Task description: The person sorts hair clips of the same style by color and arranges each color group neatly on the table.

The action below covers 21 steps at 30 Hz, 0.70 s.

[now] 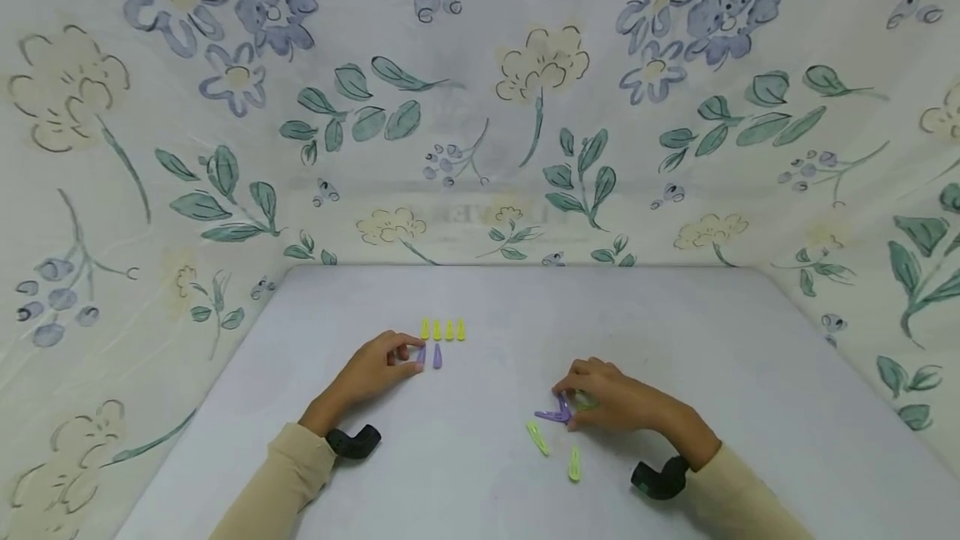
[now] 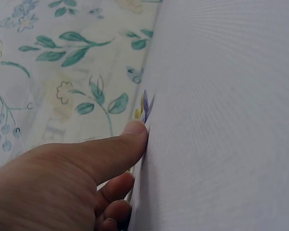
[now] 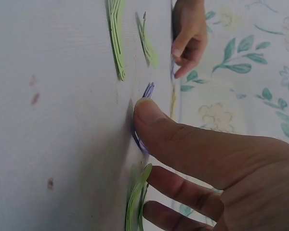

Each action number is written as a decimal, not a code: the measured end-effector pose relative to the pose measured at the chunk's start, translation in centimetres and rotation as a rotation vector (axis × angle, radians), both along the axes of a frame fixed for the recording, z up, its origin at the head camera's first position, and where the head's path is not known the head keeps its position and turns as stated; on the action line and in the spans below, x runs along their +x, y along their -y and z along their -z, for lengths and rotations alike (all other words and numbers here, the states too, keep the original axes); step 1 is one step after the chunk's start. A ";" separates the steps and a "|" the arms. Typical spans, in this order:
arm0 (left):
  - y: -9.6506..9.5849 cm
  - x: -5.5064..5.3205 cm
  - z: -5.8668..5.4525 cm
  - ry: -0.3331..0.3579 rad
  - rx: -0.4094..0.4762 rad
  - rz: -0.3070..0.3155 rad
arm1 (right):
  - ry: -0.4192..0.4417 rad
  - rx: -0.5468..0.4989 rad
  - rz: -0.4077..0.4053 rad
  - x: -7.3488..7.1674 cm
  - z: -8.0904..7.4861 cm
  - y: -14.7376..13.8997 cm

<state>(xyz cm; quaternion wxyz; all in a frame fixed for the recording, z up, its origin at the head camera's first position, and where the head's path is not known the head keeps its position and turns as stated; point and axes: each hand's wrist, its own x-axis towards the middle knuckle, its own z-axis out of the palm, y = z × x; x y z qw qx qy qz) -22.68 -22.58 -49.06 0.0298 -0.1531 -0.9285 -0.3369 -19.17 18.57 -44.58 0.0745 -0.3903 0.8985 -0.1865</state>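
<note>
Small snap hair clips lie on the white table. My left hand (image 1: 380, 363) pinches a purple hair clip (image 1: 422, 356) end to end between thumb and index finger. Just right of it lies another purple clip (image 1: 438, 356), below a row of several yellow clips (image 1: 449, 330). My right hand (image 1: 611, 396) pinches a purple hair clip (image 3: 150, 90) with the thumb in front; the other fingers partly hide it. A second purple clip (image 1: 551, 416) seems to lie against it. A green clip (image 3: 135, 202) lies by the right fingers, partly covered in the head view.
Two more green clips, one slanted (image 1: 537, 437) and one upright (image 1: 574, 465), lie nearer me beside the right hand. Dark wrist cameras (image 1: 354, 442) sit at both cuffs. Flowered cloth (image 1: 465, 107) hangs behind and beside the white table (image 1: 465, 473).
</note>
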 end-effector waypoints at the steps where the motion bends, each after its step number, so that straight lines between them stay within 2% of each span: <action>1: 0.0 0.0 0.0 0.004 0.003 -0.001 | 0.005 -0.002 0.005 0.0 0.0 0.0; 6: 0.1 0.2 -0.1 0.026 0.009 -0.013 | 0.017 0.000 0.026 0.0 -0.1 0.3; 13: 0.0 0.2 0.0 0.024 0.013 -0.004 | -0.016 0.014 0.060 0.2 -0.1 0.4; 21: 0.2 0.0 0.1 -0.001 0.005 -0.005 | -0.099 0.031 0.020 0.1 0.2 0.4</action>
